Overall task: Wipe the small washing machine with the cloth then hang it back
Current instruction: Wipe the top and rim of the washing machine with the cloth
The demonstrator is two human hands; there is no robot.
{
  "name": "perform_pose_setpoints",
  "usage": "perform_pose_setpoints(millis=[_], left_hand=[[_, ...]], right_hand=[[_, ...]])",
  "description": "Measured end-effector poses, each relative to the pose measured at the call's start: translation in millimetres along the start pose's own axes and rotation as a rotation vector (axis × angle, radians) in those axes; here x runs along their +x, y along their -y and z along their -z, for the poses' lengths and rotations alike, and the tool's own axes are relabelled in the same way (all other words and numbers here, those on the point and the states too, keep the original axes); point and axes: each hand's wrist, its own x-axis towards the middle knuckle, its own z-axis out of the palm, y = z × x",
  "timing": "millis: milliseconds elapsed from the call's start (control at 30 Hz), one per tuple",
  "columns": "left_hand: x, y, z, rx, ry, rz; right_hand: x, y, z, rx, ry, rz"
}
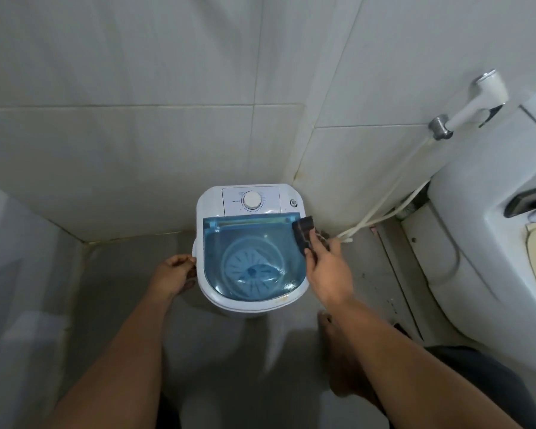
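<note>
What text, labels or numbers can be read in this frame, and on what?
None legible.
Control panel of the washing machine: small print around the dial, too small and blurred to read.
Cloth in the right hand: no text visible.

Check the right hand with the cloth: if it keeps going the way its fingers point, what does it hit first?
The right hand points up-left along the washing machine lid's right edge. Likely first contact: the white rear panel near the small button, then the tiled wall. Depth is unclear.
</note>
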Motion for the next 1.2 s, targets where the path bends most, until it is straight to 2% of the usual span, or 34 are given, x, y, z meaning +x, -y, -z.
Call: perform_pose_setpoints(millis=[33,100,133,167,200,233,333,367,400,433,467,533,567,600,633,667,767,833,867,933,1100,1200], left_hand=[[1.6,0.1,0.4,0.001,0.004,0.003],[4.4,1.0,1.0,0.002,0.010,0.007],[5.1,2.2,1.0,0.000,0.013,0.011],[5.7,3.4,0.6,-0.003,0.014,0.012],[6.0,4.0,0.2,-0.005,0.015,0.012],[7.0,4.9,0.4,-0.007,0.013,0.009],[7.8,6.0,1.1,-0.010,0.013,0.005],[7.8,6.0,0.9,-0.010,0.013,0.001],[8.1,5.8,1.1,-0.007,0.011,-0.005],[9.2,5.8,1.1,-0.004,0.010,-0.012],[10.2,5.9,1.2,-0.004,0.009,-0.016],[12.5,7.2,1.5,-0.004,0.010,-0.010],[13.0,8.5,1.6,-0.001,0.008,-0.009],[13.0,9.6,1.9,0.001,0.005,-0.010],[12.7,10.6,2.5,0.002,0.001,-0.012],[12.4,10.9,3.1,0.000,-0.002,-0.013],[9.5,9.5,2.1,-0.005,0.010,-0.016],[8.4,8.6,1.7,0.000,0.012,-0.026],[8.7,8.3,1.7,0.005,0.007,-0.031],[10.5,8.2,1.2,0.004,0.004,-0.027],[15.6,7.0,4.1,0.016,0.028,0.008],[16.5,5.1,7.0,0.012,0.056,0.025]], right_hand=[[-14.3,6.0,-4.7,-0.037,0.034,0.148],[-49.2,7.7,-8.9,-0.118,0.185,0.639],[-57.5,1.7,-7.6,-0.167,0.269,0.825],[-54.7,-4.8,-3.7,-0.209,0.309,0.919],[-44.5,-10.4,-1.2,-0.212,0.290,0.905],[-31.9,-14.0,0.8,-0.166,0.227,0.787],[5.2,-15.6,3.7,0.016,-0.011,0.115],[7.3,-16.2,1.2,0.072,-0.028,-0.058],[1.7,-14.4,-2.8,0.108,-0.028,-0.118],[-10.8,-12.1,-5.4,0.139,-0.014,-0.065],[-28.9,-10.9,-6.6,0.141,0.031,0.091],[-68.3,-16.0,-8.3,-0.008,0.191,0.573],[-75.7,-22.7,-6.9,-0.103,0.256,0.750],[-69.3,-27.7,-4.0,-0.133,0.275,0.826],[-55.3,-27.7,-1.8,-0.105,0.250,0.807],[-39.5,-24.3,-0.9,-0.044,0.189,0.704],[23.8,-20.9,-7.6,0.062,-0.001,0.182],[59.5,-23.6,-8.9,0.132,0.030,-0.095],[64.3,-22.6,-10.5,0.156,0.044,-0.146],[46.5,-16.7,-14.8,0.191,0.014,-0.164],[-69.0,0.3,-23.7,0.272,-0.165,-0.102],[-125.7,29.1,-39.8,0.223,-0.003,0.092]])
